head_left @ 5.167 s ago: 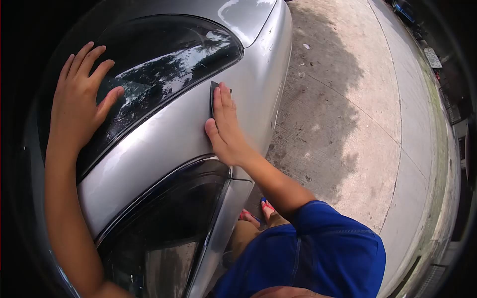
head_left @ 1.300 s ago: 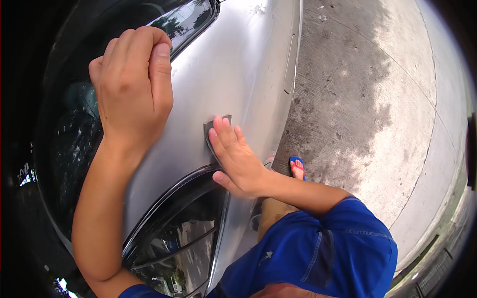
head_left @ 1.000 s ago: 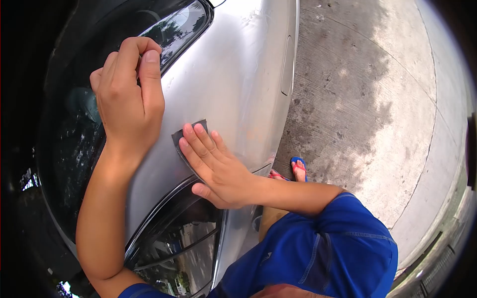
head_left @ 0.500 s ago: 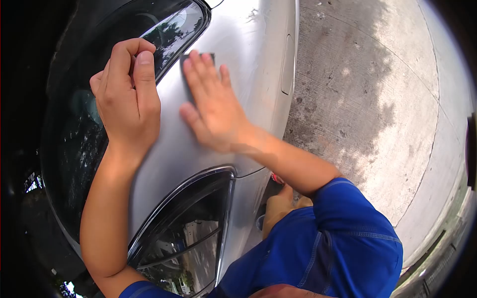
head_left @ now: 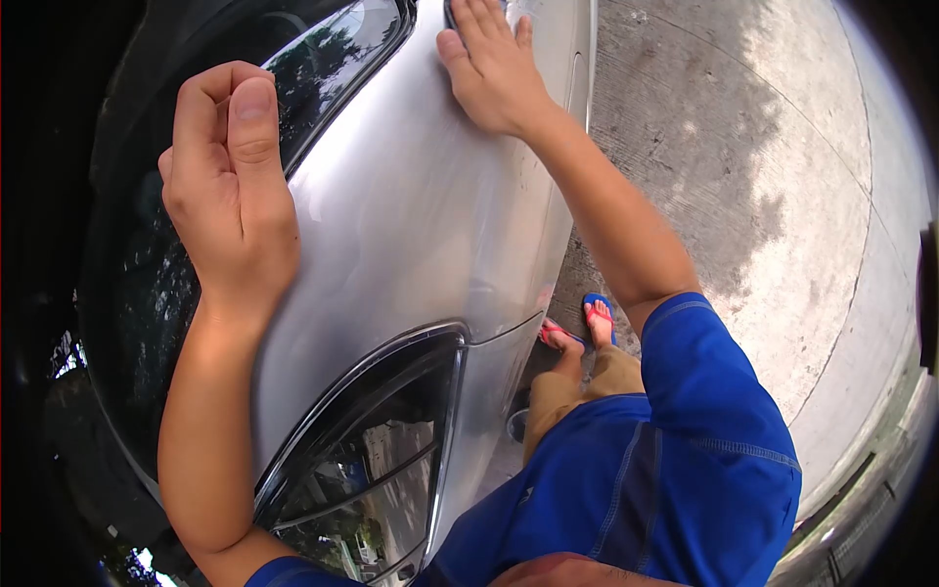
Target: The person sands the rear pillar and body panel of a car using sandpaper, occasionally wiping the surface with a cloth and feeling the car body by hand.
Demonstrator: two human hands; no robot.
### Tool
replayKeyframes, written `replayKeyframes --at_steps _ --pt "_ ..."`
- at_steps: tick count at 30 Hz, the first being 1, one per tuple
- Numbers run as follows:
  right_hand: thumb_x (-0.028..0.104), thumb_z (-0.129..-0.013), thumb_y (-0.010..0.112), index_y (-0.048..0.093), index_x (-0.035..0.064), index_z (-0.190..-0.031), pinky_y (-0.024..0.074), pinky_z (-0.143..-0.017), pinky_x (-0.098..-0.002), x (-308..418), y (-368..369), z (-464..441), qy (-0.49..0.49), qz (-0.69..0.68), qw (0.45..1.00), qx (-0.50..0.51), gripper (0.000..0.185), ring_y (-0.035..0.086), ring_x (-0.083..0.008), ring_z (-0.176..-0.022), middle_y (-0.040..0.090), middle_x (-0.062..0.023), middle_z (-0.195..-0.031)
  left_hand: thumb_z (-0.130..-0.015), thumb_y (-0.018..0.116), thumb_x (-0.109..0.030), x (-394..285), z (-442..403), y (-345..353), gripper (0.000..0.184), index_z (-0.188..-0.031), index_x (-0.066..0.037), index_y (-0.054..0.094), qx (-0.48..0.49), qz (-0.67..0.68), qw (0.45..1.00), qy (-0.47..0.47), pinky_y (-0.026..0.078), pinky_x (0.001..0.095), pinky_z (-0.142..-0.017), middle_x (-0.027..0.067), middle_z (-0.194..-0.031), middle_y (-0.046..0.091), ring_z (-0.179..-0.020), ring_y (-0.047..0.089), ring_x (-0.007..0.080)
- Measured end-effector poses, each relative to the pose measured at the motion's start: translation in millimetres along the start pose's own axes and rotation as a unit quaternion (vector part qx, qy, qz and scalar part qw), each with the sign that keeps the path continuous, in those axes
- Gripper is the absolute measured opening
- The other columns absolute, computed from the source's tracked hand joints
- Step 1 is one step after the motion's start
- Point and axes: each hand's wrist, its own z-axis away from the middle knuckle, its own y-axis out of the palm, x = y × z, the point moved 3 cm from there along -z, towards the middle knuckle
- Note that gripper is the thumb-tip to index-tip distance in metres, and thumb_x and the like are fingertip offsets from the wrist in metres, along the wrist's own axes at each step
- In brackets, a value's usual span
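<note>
My right hand (head_left: 497, 76) lies flat with its fingers stretched over a dark pad (head_left: 451, 14), pressing it against the silver body panel (head_left: 391, 230) of a car near the top of the head view. Most of the pad is hidden beneath the fingers, and its far part is at the frame's edge. On the left, my left hand (head_left: 233, 186) is closed, thumb against the curled index finger, over the dark glass (head_left: 147, 245). Whether anything sits inside that fist cannot be seen.
The dark side window (head_left: 357, 460) with its chrome trim lies close to my body. A panel seam (head_left: 507, 331) runs from its corner. Concrete ground (head_left: 675, 147), part shaded, stretches along the right. My feet in blue and red flip-flops (head_left: 599, 311) stand beside the car.
My right hand has slid up and to the right along the panel, taking the dark pad with it. The left hand has shifted slightly left and up, still closed. My feet have come into view.
</note>
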Motion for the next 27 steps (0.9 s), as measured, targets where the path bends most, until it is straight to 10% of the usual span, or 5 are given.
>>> replayKeyframes --at_steps 8,12,23,25,27 --pt "0.042 -0.112 0.042 0.028 -0.0011 -0.168 0.0157 -0.131 -0.0608 -49 -31 -54 0.041 -0.032 0.993 0.107 0.072 0.025 -0.0376 -0.163 0.029 -0.0235 -0.174 -0.115 0.054 -0.03 3 -3 4 0.033 -0.11 0.0 0.067 0.007 -0.022 1.0 -0.014 0.035 0.0251 -0.062 -0.0007 -0.077 0.057 -0.068 0.045 0.0054" --pt "0.047 -0.112 0.041 0.026 -0.0089 -0.165 0.0136 -0.131 -0.061 61 -8 98 -0.099 -0.1 0.983 0.121 0.078 0.02 -0.0433 -0.164 0.024 -0.0304 -0.174 -0.115 0.054 -0.03 2 -8 0 0.034 -0.111 0.0 0.067 0.013 -0.029 0.999 -0.022 0.038 0.0252 -0.067 -0.0002 -0.083 0.06 -0.073 0.049 0.0073" --pt "0.044 -0.112 0.042 0.034 -0.0054 -0.162 0.0191 -0.129 -0.0602 -41 -8 35 -0.054 0.083 0.993 -0.065 0.071 0.034 -0.042 -0.158 0.038 -0.0316 -0.166 -0.116 0.053 -0.032 10 -10 12 0.034 -0.112 0.0 0.066 0.024 -0.021 0.999 -0.038 0.039 0.0223 -0.072 -0.0009 -0.092 0.06 -0.078 0.048 0.0054" --pt "0.038 -0.113 0.044 0.062 0.0042 -0.139 0.0355 -0.119 -0.0574 -87 -35 -59 0.017 0.11 0.994 -0.022 0.046 0.065 -0.0425 -0.121 0.072 -0.0203 -0.127 -0.115 0.054 -0.032 4 -9 11 0.034 -0.111 0.0 0.066 0.027 -0.02 0.998 -0.052 0.039 0.0228 -0.07 -0.0003 -0.086 0.06 -0.077 0.048 0.0055" --pt "0.042 -0.114 0.037 0.04 -0.0058 -0.155 0.0265 -0.127 -0.0578 -30 -22 -1 -0.041 0.115 0.992 0.015 0.063 0.039 -0.0434 -0.148 0.046 -0.028 -0.155 -0.115 0.054 -0.031 5 -11 10 0.034 -0.109 0.0 0.066 0.036 -0.019 0.999 -0.028 0.038 0.0233 -0.067 0.0003 -0.082 0.059 -0.074 0.048 0.0054"
